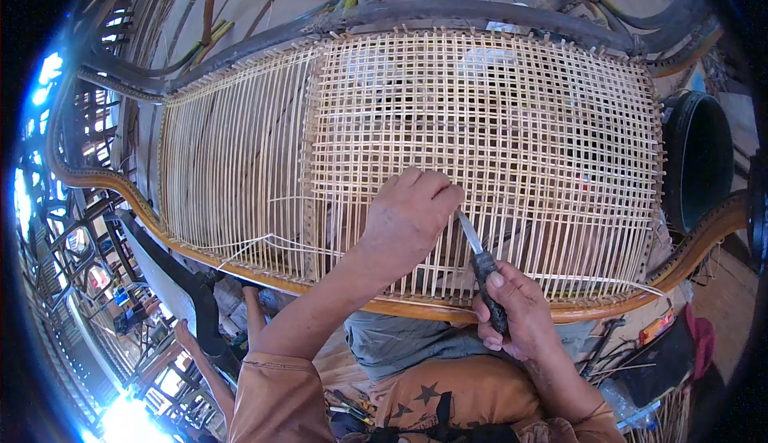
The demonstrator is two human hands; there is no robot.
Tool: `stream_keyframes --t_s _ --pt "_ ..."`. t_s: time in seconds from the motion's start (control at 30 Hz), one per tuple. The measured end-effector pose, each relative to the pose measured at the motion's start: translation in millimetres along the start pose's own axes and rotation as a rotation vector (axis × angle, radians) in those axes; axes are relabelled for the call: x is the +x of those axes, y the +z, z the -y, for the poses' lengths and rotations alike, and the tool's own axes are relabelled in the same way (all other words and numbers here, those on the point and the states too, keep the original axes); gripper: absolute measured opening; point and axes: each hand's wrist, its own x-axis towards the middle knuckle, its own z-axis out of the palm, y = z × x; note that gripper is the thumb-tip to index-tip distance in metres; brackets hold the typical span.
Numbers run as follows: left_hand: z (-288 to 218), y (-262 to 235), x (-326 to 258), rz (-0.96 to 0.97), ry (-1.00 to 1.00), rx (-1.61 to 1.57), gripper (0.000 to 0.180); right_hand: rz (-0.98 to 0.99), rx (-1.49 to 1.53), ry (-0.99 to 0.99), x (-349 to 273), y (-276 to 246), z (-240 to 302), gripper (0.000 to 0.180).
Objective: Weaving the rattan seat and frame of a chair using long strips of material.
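Note:
A rattan bench seat frame with a curved brown rail (136, 195) lies before me, strung with pale cane strands. Its middle and right carry an open woven cane mesh (496, 107); the left section (232, 139) has strands running one way only. My left hand (412, 213) is closed on top of the mesh, its fingertips hidden beneath the knuckles, so what they pinch cannot be seen. In my right hand (516, 307) is a knife (486, 275) with a dark wrapped handle. Its narrow metal blade points up and left, the tip beside my left fingers.
Loose cane ends (268, 239) stick out over the near left part of the seat. A dark bucket (702, 163) stands right of the frame. Below right lie a dark red and black cloth (696, 339) and scattered sticks. Another rattan frame (212, 11) rises at the back.

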Motion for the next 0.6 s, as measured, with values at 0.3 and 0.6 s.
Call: stream_keyframes --t_s 0.3,0.6 --pt "5 1 5 0.053 -0.017 -0.065 0.020 -0.058 0.106 -0.010 -1 17 18 0.022" --pt "-27 -6 -1 -0.015 -0.106 -0.029 0.023 0.014 -0.139 -0.060 -22 -7 18 0.032"
